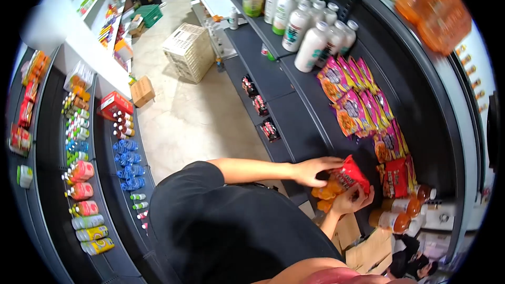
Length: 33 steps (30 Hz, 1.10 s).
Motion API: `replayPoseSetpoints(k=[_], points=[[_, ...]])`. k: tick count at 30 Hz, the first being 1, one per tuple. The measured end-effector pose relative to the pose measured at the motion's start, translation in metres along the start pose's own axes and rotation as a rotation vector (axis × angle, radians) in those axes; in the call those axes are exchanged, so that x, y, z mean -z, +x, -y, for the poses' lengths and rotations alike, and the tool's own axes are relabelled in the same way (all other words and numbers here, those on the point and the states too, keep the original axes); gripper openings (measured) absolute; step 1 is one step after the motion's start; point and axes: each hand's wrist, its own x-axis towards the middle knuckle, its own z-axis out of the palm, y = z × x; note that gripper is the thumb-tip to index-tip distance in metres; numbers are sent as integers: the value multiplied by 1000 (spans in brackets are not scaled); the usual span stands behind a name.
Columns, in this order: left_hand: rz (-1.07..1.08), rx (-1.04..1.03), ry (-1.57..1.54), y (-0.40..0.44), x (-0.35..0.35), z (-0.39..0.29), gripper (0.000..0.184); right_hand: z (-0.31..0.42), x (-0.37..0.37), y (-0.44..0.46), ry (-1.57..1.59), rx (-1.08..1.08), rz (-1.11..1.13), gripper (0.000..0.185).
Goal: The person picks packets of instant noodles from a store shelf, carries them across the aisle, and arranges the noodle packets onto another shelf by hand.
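Observation:
A red packet is held between my two hands over the dark shelf at the lower right. My left hand has its fingers curved round the packet's upper left side. Against its lower right side, my right hand grips it with bent fingers. Orange packs show just under the packet, between the hands. Beyond my right hand, another red packet stands in a row with purple snack packets on the shelf.
White bottles stand farther up the shelf. Orange-brown bottles lie near my right hand, above open cardboard. A wicker basket stands on the floor. Stocked shelves line the left. A person is at the bottom right.

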Motion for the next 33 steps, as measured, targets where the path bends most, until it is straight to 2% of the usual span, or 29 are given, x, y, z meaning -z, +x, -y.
replayPoseSetpoints(k=[2,4,5,6,8,10,12,17,18,19,20,21,23,24,26,27,28,30,31,33], points=[[-71,-22,16,-43,23,-22,89,33,-12,-4,101,-32,47,20],[-121,76,70,-91,48,-42,88,50,-35,-22,397,-156,136,21],[-105,76,205,-111,65,-53,87,70,-43,-19,506,-158,225,23],[-89,78,342,-130,83,-67,87,82,-57,-24,724,-241,266,29],[-98,80,479,-170,115,-92,82,121,-77,-17,969,-431,424,35],[-194,56,427,-210,136,-105,79,139,-107,-26,1105,-382,594,45],[-290,101,288,-248,151,-112,82,176,-140,-45,1199,-493,646,48],[-714,245,329,-321,179,-128,87,294,-213,-108,1308,-814,795,47],[-797,274,321,-333,186,-131,87,316,-227,-122,1312,-854,816,38],[-896,259,207,-345,195,-137,82,337,-240,-139,1282,-976,860,35],[-951,316,252,-360,203,-140,78,354,-251,-156,1239,-1098,903,33],[-1002,370,298,-377,215,-141,75,367,-265,-173,1190,-1167,960,36],[-1104,476,435,-409,236,-141,65,405,-279,-191,1227,-1262,1044,30],[-1197,458,296,-423,244,-135,64,419,-285,-200,1278,-1305,1092,28],[-1316,494,144,-455,265,-121,59,437,-302,-216,1326,-1388,1401,15],[-1323,536,158,-466,278,-119,58,451,-309,-218,1264,-1453,1549,15],[-1333,580,171,-476,291,-118,56,465,-317,-219,1189,-1512,1701,17],[-1332,688,227,-496,322,-118,54,462,-353,-241,880,-1444,2038,26],[-1319,761,254,-503,331,-117,53,467,-372,-251,813,-1397,2119,24],[-1335,839,319,-515,353,-115,53,487,-410,-278,924,-1324,2134,24]])
